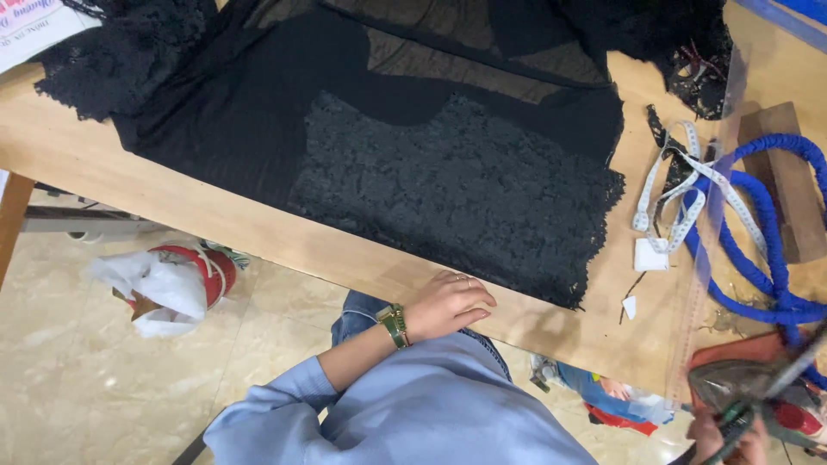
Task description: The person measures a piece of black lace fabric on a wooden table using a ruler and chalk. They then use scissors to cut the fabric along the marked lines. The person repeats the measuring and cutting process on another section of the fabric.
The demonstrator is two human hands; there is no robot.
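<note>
My left hand (448, 306) rests on the near edge of the wooden table (215, 220), fingers curled loosely and holding nothing; a green watch sits on its wrist. Just beyond it lies a black lace panel (457, 189) on top of plain and sheer black fabric (258, 103). My right hand (732, 439) shows only partly at the bottom right corner, closed around the handle of a dark, blurred iron (741, 383). A blue fabric-covered cord (758, 250) runs from there across the table's right side.
A white measuring tape (680, 185), a clear plastic ruler (711, 224), small white chalk pieces (651, 255) and a wooden block (788, 181) lie at the right. On the tiled floor stands a red bin with a white bag (168, 280).
</note>
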